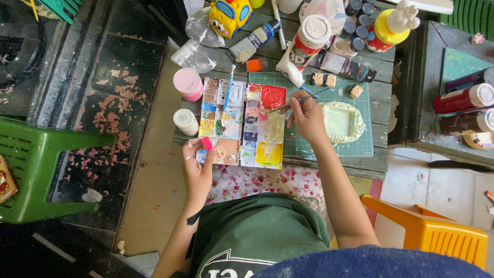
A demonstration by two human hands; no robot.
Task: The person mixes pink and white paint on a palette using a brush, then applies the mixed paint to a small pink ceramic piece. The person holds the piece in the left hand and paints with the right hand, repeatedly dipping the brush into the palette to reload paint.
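Observation:
My right hand (307, 117) grips a thin blue-handled paintbrush (296, 103), its tip over the pale cream well of a rectangular paint palette (242, 123) with several coloured wells. My left hand (198, 164) rests at the palette's near left corner, pinching a small pink piece (207, 143) between its fingers. Just right of my right hand, a cream-painted oval frame-shaped casting (340, 121) lies on the green cutting mat (329, 149). A second blue brush (228, 87) lies across the palette's far left wells.
A pink jar (188, 84) and a small white-lidded jar (185, 122) stand left of the palette. Paint bottles, tubes, a yellow toy (229, 16) and small figurines crowd the table's far side. A green stool (36, 170) stands left, an orange chair (432, 231) at right.

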